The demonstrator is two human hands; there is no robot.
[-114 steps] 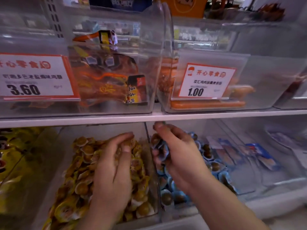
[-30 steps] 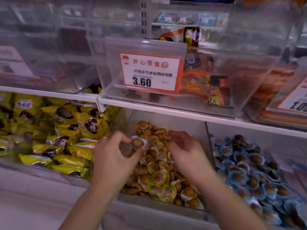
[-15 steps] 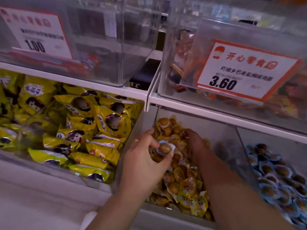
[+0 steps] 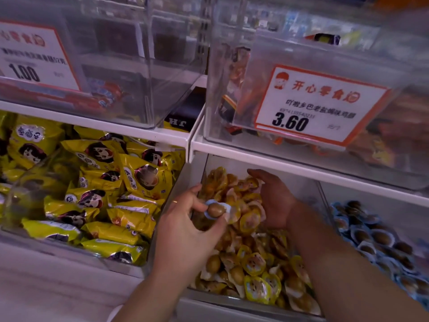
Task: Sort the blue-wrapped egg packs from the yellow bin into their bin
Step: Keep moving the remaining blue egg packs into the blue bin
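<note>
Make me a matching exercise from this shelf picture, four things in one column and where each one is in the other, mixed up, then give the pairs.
Things:
1. blue-wrapped egg pack
2. right hand
3. 3.60 price tag
4. yellow snack bags

Places:
A. lower shelf, far left bin
B. pinched in the left hand
C. front of the upper right bin
D. reaching into the yellow egg packs

Pairs: 1-B, 2-D, 3-C, 4-A
</note>
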